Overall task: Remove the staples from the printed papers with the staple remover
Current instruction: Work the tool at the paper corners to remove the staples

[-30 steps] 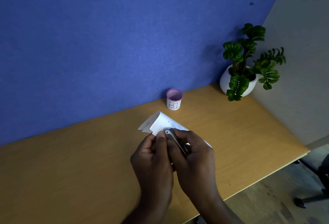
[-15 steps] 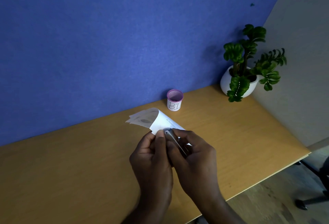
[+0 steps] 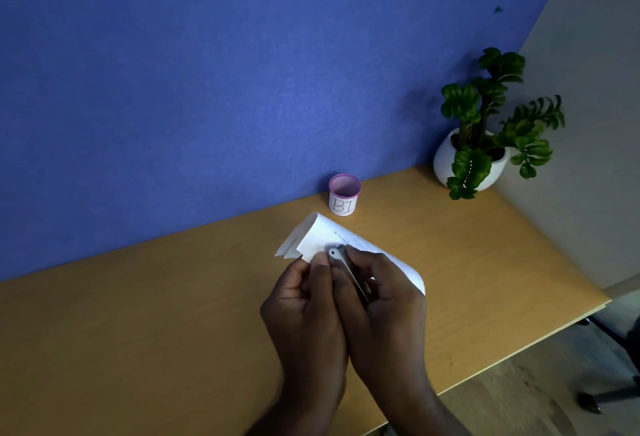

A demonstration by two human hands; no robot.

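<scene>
White printed papers [image 3: 320,233] lie on the wooden desk [image 3: 138,314], with their far corner curled up and folded over. My left hand [image 3: 304,311] pinches the near edge of the papers between thumb and fingers. My right hand [image 3: 384,300] grips a slim grey metal staple remover [image 3: 341,257], whose rounded tip rests on the papers next to my left thumb. The staple itself is hidden under my fingers.
A small pink-rimmed mesh cup [image 3: 344,195] with a white label reading "BI" stands at the blue partition [image 3: 242,72]. A white pot with a green plant [image 3: 481,144] sits in the far right corner. The desk's right edge [image 3: 554,328] drops to the floor.
The lifted sheets swung out to the left and then curled back in over the stack. Both hands stayed pressed together at the papers' near edge.
</scene>
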